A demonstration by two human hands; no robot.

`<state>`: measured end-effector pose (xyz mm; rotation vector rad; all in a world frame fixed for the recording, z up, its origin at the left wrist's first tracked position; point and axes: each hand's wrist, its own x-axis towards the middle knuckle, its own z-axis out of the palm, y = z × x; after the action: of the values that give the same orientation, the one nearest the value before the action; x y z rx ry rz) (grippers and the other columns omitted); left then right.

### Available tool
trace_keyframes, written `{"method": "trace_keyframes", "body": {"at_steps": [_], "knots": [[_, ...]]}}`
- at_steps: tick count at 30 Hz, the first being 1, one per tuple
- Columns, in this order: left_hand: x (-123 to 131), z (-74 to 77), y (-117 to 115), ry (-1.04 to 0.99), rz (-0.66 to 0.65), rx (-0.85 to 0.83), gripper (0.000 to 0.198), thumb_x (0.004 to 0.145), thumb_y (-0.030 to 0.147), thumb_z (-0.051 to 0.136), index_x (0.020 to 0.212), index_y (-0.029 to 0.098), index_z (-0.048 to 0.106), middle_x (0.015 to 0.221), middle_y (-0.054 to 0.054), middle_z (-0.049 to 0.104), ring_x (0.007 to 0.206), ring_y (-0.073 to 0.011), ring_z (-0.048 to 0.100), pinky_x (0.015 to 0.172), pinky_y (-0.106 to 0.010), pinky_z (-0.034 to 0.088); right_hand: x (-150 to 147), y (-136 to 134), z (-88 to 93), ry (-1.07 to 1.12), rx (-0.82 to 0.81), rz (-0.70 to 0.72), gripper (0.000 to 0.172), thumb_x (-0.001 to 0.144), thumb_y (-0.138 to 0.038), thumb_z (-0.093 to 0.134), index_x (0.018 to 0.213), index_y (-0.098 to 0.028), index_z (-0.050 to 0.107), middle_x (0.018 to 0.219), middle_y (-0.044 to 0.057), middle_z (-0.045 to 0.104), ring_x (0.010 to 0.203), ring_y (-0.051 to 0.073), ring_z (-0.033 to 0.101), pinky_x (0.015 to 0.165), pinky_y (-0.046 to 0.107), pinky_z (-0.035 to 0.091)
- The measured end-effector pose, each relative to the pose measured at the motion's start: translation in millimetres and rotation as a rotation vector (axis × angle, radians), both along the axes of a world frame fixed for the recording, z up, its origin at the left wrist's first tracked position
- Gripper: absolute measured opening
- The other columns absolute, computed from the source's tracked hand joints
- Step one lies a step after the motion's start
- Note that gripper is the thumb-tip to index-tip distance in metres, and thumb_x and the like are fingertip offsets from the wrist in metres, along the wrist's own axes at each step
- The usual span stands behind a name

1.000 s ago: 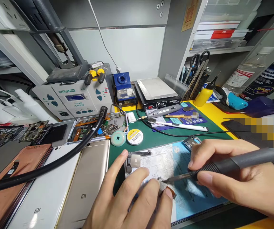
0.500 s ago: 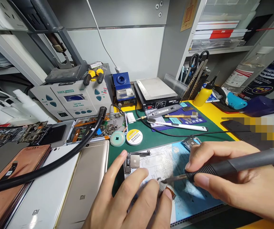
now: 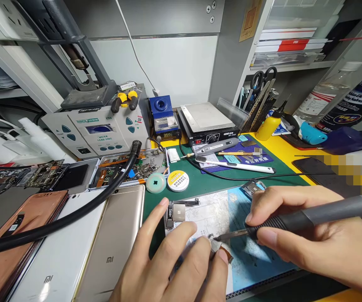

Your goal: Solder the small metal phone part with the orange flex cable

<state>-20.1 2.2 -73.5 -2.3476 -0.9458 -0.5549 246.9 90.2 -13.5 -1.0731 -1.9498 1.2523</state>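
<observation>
My right hand (image 3: 307,239) grips a soldering iron (image 3: 281,224) by its dark ribbed handle, like a pen. Its metal tip rests at the upper edge of a small silver part with a brown flex cable (image 3: 226,253). My left hand (image 3: 174,260) pins that part down on a white-and-blue work mat (image 3: 244,260) with the middle fingertips; the index finger is stretched out apart. My fingers cover much of the part. Just beyond them lies a square camera module (image 3: 179,212) with a black flex. Another small module (image 3: 252,188) lies near the mat's top edge.
Phones (image 3: 111,247) lie at the left under a thick black hose (image 3: 58,220). Behind stand a hot-air station (image 3: 99,130), a blue soldering station (image 3: 163,121) and a heating plate (image 3: 208,119). A brush (image 3: 237,165) and a round tin (image 3: 178,180) lie beyond the mat.
Both hands keep nearly the same places, and the iron's tip stays against the small part. The whole view has shifted very slightly.
</observation>
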Motion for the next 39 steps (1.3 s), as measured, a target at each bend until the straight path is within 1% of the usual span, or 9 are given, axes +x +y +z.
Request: {"method": "trace_keyframes", "body": {"at_steps": [5, 12, 16, 21, 23, 27, 30, 35, 39], "knots": [[-0.6, -0.4, -0.4, 0.0, 0.003, 0.007, 0.037, 0.095, 0.034, 0.055, 0.127, 0.033, 0.073, 0.136, 0.004, 0.062, 0.147, -0.0426, 0.048, 0.114, -0.072, 0.042, -0.4, 1.5, -0.7, 0.025, -0.017, -0.006, 0.006, 0.084, -0.026, 0.081, 0.08, -0.024, 0.076, 0.052, -0.005, 0.06, 0.043, 0.009, 0.048, 0.038, 0.017, 0.036], [-1.5, 0.2, -0.5, 0.003, -0.001, 0.002, 0.039, 0.099, 0.035, 0.046, 0.128, 0.033, 0.072, 0.135, 0.006, 0.063, 0.15, -0.0412, 0.045, 0.117, -0.071, 0.039, -2.5, 0.4, 0.5, 0.028, -0.061, -0.015, 0.006, 0.08, -0.023, 0.082, 0.079, -0.021, 0.076, 0.052, -0.004, 0.059, 0.043, 0.009, 0.045, 0.037, 0.017, 0.034], [0.0, 1.5, -0.3, -0.008, -0.008, 0.007, 0.035, 0.097, 0.033, 0.056, 0.127, 0.032, 0.073, 0.137, 0.005, 0.063, 0.15, -0.0411, 0.045, 0.122, -0.07, 0.037, -3.3, 0.6, 4.7, 0.062, -0.119, -0.035, 0.014, 0.071, -0.017, 0.088, 0.077, -0.022, 0.077, 0.052, -0.005, 0.059, 0.043, 0.009, 0.044, 0.037, 0.018, 0.032], [-0.4, 2.6, 0.3, -0.018, -0.009, 0.007, 0.033, 0.092, 0.031, 0.066, 0.124, 0.032, 0.074, 0.138, 0.003, 0.064, 0.15, -0.0406, 0.045, 0.124, -0.07, 0.036, -1.0, 1.9, 3.8, 0.099, -0.183, -0.037, 0.016, 0.072, -0.019, 0.089, 0.079, -0.023, 0.076, 0.051, -0.006, 0.059, 0.043, 0.008, 0.041, 0.036, 0.017, 0.029], [-1.9, 2.4, 0.5, -0.014, -0.009, 0.003, 0.033, 0.094, 0.033, 0.062, 0.125, 0.032, 0.074, 0.137, 0.003, 0.064, 0.15, -0.0403, 0.045, 0.122, -0.07, 0.037, -1.9, 1.0, 3.7, 0.106, -0.182, -0.037, 0.015, 0.072, -0.019, 0.088, 0.079, -0.023, 0.075, 0.052, -0.006, 0.059, 0.043, 0.008, 0.041, 0.037, 0.016, 0.029], [-3.9, 1.5, 0.1, 0.002, -0.004, -0.003, 0.046, 0.099, 0.041, 0.038, 0.128, 0.035, 0.073, 0.135, 0.007, 0.062, 0.149, -0.0397, 0.045, 0.113, -0.067, 0.041, -7.8, -4.9, 5.8, 0.072, -0.176, -0.084, 0.015, 0.076, -0.031, 0.086, 0.077, -0.021, 0.074, 0.051, -0.004, 0.056, 0.044, 0.009, 0.042, 0.039, 0.019, 0.029], [-3.3, 1.5, -0.4, 0.005, 0.004, -0.006, 0.051, 0.097, 0.046, 0.036, 0.131, 0.034, 0.071, 0.14, 0.007, 0.06, 0.146, -0.0422, 0.045, 0.11, -0.065, 0.043, -9.8, -7.2, 7.3, 0.06, -0.168, -0.137, 0.02, 0.079, -0.037, 0.082, 0.075, -0.02, 0.074, 0.05, -0.004, 0.054, 0.044, 0.009, 0.04, 0.04, 0.02, 0.027], [-2.4, 2.9, 0.3, 0.01, 0.002, -0.005, 0.056, 0.096, 0.046, 0.029, 0.131, 0.034, 0.072, 0.138, 0.007, 0.06, 0.147, -0.0411, 0.043, 0.108, -0.064, 0.043, -4.8, -1.0, 6.6, 0.058, -0.165, -0.034, 0.012, 0.073, -0.023, 0.087, 0.077, -0.021, 0.076, 0.048, -0.005, 0.057, 0.041, 0.009, 0.042, 0.036, 0.018, 0.029], [-2.7, 2.8, 1.0, 0.003, -0.007, -0.003, 0.05, 0.095, 0.044, 0.037, 0.126, 0.034, 0.074, 0.135, 0.007, 0.062, 0.148, -0.0419, 0.044, 0.11, -0.064, 0.042, -4.6, 0.1, 6.1, 0.104, -0.187, -0.033, 0.014, 0.07, -0.018, 0.088, 0.078, -0.022, 0.077, 0.05, -0.005, 0.058, 0.042, 0.009, 0.043, 0.037, 0.018, 0.031]]}}
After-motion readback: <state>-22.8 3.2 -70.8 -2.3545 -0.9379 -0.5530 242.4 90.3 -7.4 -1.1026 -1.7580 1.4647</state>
